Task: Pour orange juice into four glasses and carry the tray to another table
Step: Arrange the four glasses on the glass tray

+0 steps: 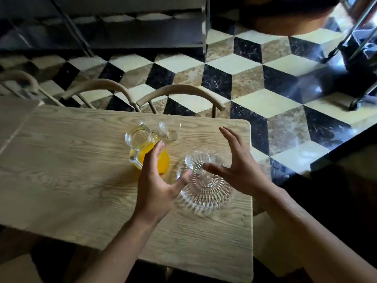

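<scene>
A round ribbed glass tray [206, 193] lies on the wooden table [71, 170] near its right edge. One empty glass [196, 161] stands on the tray's far side. A glass jug of orange juice [148, 149] stands left of the tray, with more clear glasses [168, 130] just behind it; how many I cannot tell. My left hand [157, 180] hovers with fingers spread between jug and tray, its thumb at the tray's left rim. Over the tray's right side my right hand [236, 166] is spread open, holding nothing.
Two curved wooden chair backs [183, 92] stand at the table's far side, a third at the far left. The floor beyond is patterned in black, cream and brown tiles. A dark counter edge [336, 160] lies to the right, metal legs at the upper right.
</scene>
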Action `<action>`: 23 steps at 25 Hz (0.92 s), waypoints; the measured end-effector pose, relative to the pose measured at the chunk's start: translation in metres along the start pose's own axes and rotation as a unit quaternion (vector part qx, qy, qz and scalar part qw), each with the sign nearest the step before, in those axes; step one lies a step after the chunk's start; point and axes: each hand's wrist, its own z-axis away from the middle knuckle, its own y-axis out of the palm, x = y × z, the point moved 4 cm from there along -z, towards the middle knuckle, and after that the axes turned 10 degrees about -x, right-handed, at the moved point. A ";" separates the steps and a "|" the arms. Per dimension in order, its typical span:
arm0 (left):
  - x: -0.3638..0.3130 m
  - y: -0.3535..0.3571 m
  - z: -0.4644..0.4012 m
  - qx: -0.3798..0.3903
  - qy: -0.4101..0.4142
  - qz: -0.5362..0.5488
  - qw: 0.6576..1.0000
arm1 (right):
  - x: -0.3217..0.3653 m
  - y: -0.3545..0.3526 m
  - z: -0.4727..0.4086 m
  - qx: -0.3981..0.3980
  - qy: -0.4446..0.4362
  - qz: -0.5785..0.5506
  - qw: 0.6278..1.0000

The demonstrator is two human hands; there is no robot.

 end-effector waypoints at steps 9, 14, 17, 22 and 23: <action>-0.018 -0.081 -0.071 -0.083 0.050 -0.063 0.993 | 0.062 0.021 -0.058 0.021 -0.073 0.004 0.997; 0.020 -0.110 -0.133 -0.095 0.030 -0.037 0.994 | 0.056 0.049 -0.105 0.007 -0.039 0.021 0.999; 0.065 -0.119 -0.179 -0.087 -0.011 -0.008 0.996 | 0.028 0.072 -0.132 0.028 0.027 0.012 0.999; 0.152 -0.101 -0.234 -0.016 -0.087 0.007 0.996 | -0.036 0.106 -0.171 0.078 0.117 0.006 0.990; 0.170 -0.092 -0.239 0.005 -0.102 0.001 0.995 | -0.050 0.110 -0.178 0.088 0.132 0.014 0.987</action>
